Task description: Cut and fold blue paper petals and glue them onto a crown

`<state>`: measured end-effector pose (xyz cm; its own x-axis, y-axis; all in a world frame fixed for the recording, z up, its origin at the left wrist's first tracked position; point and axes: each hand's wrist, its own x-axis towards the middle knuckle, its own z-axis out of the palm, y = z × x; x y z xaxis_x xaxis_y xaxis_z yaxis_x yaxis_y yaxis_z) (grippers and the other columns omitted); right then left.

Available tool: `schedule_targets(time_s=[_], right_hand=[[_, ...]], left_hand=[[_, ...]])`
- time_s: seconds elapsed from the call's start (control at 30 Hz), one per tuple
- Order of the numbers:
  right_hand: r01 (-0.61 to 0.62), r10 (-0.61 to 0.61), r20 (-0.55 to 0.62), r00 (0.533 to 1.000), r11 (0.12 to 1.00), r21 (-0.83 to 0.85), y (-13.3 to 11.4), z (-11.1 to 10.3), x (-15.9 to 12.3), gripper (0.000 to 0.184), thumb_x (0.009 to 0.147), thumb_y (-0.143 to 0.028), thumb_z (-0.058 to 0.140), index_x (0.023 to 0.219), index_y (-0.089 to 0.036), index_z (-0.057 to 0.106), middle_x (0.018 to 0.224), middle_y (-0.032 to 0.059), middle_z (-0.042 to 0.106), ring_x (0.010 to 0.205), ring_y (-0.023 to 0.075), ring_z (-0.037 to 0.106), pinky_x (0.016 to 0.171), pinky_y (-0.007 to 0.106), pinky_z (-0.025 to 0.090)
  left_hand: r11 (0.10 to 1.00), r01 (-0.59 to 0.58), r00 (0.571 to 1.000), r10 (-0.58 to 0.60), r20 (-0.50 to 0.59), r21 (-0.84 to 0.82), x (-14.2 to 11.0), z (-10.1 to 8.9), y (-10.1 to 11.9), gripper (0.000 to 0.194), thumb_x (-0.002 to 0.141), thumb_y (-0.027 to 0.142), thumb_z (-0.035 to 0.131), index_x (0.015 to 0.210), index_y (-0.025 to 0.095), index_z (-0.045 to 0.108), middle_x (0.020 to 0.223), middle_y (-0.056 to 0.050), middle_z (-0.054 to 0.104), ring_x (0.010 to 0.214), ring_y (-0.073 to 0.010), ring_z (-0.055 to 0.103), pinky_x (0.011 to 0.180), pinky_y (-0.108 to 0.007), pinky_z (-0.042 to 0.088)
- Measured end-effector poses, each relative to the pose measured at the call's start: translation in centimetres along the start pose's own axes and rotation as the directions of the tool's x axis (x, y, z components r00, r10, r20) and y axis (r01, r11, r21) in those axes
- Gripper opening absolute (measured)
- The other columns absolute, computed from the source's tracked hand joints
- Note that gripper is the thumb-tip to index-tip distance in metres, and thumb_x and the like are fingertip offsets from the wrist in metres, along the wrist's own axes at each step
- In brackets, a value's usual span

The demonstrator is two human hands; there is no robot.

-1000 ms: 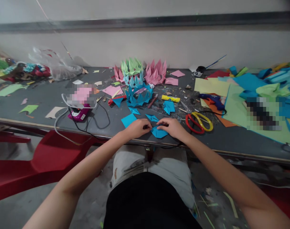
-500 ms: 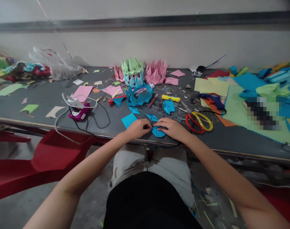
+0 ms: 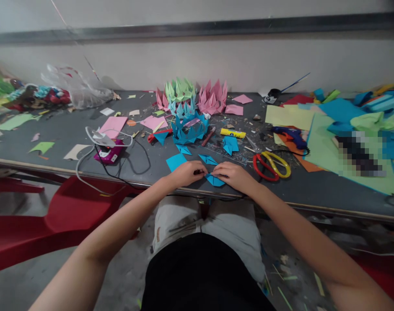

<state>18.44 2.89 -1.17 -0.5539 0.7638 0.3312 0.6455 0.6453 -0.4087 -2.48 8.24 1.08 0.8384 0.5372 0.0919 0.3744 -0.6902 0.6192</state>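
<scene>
Folded blue paper lies at the near edge of the worktop, in front of the person. The left hand and right hand pinch its upper edge between curled fingers, near the scissors.

From my view I can read no text, brand, number or sign. The yellow glue stick carries dark printed marks, too small and blurred for me to make out. I see pale patches on the purple power adapter, but no lettering that I can read on it.
</scene>
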Motion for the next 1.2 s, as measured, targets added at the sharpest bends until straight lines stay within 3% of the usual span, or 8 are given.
schedule_targets(time_s=[0.3, 0.67, 0.83, 1.0, 1.2], right_hand=[[0.065, -0.065, 0.086, 0.994, 0.998, -0.007, 0.7, -0.4, -0.1, 0.026, 0.089, -0.024, 0.043, 0.097, -0.021, 0.068, 0.096, 0.0073, 0.065, 0.089, 0.0186, 0.058, 0.08, 0.033, 0.048], [0.055, -0.055, 0.089, 0.995, 0.998, -0.001, 0.6, -0.5, 0.0, 0.025, 0.089, -0.023, 0.044, 0.095, -0.02, 0.068, 0.095, 0.0077, 0.064, 0.091, 0.0187, 0.058, 0.08, 0.033, 0.048], [0.046, -0.045, 0.093, 0.995, 0.999, -0.004, 0.4, -0.6, 0.0, 0.024, 0.089, -0.023, 0.045, 0.095, -0.021, 0.068, 0.095, 0.0073, 0.064, 0.091, 0.0186, 0.057, 0.08, 0.033, 0.048], [0.049, -0.045, 0.1, 0.994, 0.998, -0.038, 0.4, -0.6, 0.1, 0.024, 0.088, -0.023, 0.045, 0.096, -0.021, 0.069, 0.096, 0.007, 0.064, 0.089, 0.0184, 0.057, 0.081, 0.032, 0.047], [0.075, -0.059, 0.117, 0.991, 0.988, -0.136, 0.0, -0.7, 0.2, 0.026, 0.088, -0.023, 0.046, 0.1, -0.02, 0.068, 0.097, 0.0074, 0.064, 0.088, 0.0193, 0.057, 0.08, 0.033, 0.045]], left_hand=[[0.994, -0.025, 0.998, 0.019, 0.058, 0.107, 0.0, -0.4, 0.3, 0.016, 0.082, 0.011, 0.05, 0.089, 0.016, 0.063, 0.088, -0.004, 0.061, 0.076, -0.0121, 0.057, 0.067, -0.021, 0.041], [0.887, -0.102, 0.985, 0.026, 0.173, 0.451, -1.3, -1.3, 1.7, 0.025, 0.085, 0.017, 0.047, 0.103, 0.016, 0.065, 0.085, -0.007, 0.063, 0.081, -0.0174, 0.06, 0.069, -0.025, 0.041], [0.855, -0.027, 0.992, -0.04, 0.118, 0.517, -1.4, -2.0, 2.8, 0.023, 0.085, 0.023, 0.048, 0.084, 0.013, 0.069, 0.079, -0.009, 0.062, 0.08, -0.0201, 0.059, 0.073, -0.03, 0.042], [0.808, -0.075, 0.997, 0.039, 0.073, 0.584, -1.8, -0.1, 4.0, 0.027, 0.088, 0.023, 0.042, 0.102, 0.012, 0.063, 0.105, -0.012, 0.062, 0.098, -0.0229, 0.056, 0.081, -0.034, 0.041], [0.794, -0.062, 0.998, 0.03, 0.063, 0.605, -2.9, 1.9, 4.2, 0.038, 0.089, 0.028, 0.039, 0.118, 0.007, 0.053, 0.124, -0.014, 0.056, 0.114, -0.0258, 0.05, 0.084, -0.037, 0.038]])
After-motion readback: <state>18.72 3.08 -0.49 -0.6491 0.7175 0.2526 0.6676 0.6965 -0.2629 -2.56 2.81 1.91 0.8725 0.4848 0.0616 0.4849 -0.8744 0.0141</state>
